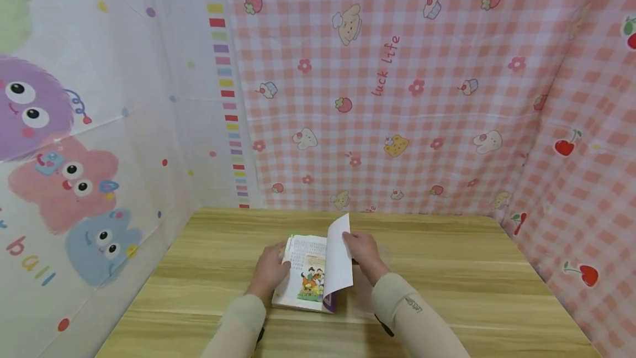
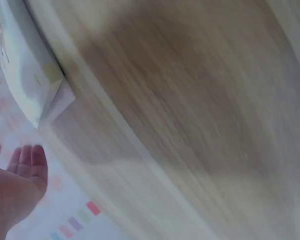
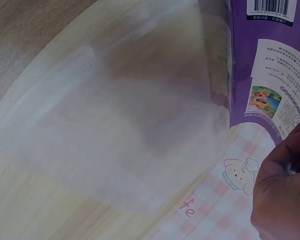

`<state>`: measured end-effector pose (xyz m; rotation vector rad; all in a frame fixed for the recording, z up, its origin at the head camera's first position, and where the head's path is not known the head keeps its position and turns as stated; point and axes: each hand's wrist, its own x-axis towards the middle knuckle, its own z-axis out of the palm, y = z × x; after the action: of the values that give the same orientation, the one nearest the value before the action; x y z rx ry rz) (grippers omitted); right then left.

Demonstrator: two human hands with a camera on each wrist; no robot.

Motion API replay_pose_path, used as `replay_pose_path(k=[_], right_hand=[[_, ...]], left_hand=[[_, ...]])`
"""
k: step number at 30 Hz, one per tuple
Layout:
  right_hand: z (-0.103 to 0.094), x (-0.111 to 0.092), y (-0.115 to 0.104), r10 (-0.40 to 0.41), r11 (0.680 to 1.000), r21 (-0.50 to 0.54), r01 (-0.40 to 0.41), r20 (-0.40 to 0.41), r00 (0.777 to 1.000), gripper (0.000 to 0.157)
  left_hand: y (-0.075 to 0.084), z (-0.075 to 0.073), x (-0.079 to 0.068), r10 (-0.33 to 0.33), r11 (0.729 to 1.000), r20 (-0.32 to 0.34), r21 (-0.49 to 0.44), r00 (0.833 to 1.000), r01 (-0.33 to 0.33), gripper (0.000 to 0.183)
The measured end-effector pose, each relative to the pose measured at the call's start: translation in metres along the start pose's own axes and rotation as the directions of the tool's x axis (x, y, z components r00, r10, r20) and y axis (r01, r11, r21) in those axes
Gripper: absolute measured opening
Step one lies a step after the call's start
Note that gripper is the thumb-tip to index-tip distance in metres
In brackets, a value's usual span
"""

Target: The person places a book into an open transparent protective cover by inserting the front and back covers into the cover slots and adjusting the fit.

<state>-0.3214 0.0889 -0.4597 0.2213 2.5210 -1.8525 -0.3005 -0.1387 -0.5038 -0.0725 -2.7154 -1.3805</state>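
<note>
A small open book (image 1: 304, 269) lies on the table, its printed page showing a coloured picture. At its left edge is my left hand (image 1: 270, 269), thumb over the page margin. The left wrist view shows a book corner (image 2: 35, 70) and the left hand (image 2: 20, 192) with fingers fairly straight. My right hand (image 1: 362, 251) pinches the outer edge of the raised back cover (image 1: 339, 261), white inside. In the right wrist view its outer side is purple (image 3: 245, 60) with a barcode, and a clear plastic sheet (image 3: 115, 125) spreads beside it over the table.
The wood-grain table (image 1: 447, 269) extends around the book on all sides. Behind it hangs a pink checked curtain (image 1: 422, 126) with cartoon prints. A white cartoon curtain (image 1: 164, 115) closes off the left, and another checked curtain (image 1: 591, 181) the right.
</note>
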Motion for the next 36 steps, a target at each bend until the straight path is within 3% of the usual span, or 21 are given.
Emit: replay_pose_path(k=[3, 7, 13, 19, 28, 36], right_hand=[[-0.001, 0.001, 0.002, -0.003, 1.0, -0.013, 0.003, -0.01, 1.0, 0.037], [-0.001, -0.001, 0.003, -0.004, 1.0, 0.011, 0.004, 0.01, 1.0, 0.034], [0.0, -0.004, 0.001, 0.013, 0.996, 0.083, -0.017, 0.049, 0.999, 0.037], [0.001, -0.004, 0.002, 0.017, 0.995, 0.096, -0.031, 0.141, 0.99, 0.035], [0.002, -0.009, 0.007, 0.029, 0.995, 0.084, -0.045, 0.177, 0.984, 0.037], [0.004, -0.009, 0.02, 0.021, 0.998, -0.056, -0.013, 0.132, 0.991, 0.03]], left_hand=[[0.004, 0.008, -0.001, 0.123, 0.985, 0.022, 0.118, 0.992, -0.125, 0.047], [0.018, 0.021, -0.004, 0.18, 0.982, 0.123, 0.028, 0.976, -0.185, 0.048], [0.036, 0.035, -0.008, 0.138, 0.988, 0.241, -0.1, 0.961, -0.117, 0.061], [0.037, 0.042, -0.009, 0.135, 0.982, 0.318, -0.171, 0.938, -0.084, 0.072], [0.03, 0.045, -0.007, 0.224, 0.973, 0.353, -0.024, 0.908, -0.231, 0.076], [0.022, 0.046, -0.009, 0.279, 0.922, 0.388, 0.148, 0.878, -0.358, 0.071]])
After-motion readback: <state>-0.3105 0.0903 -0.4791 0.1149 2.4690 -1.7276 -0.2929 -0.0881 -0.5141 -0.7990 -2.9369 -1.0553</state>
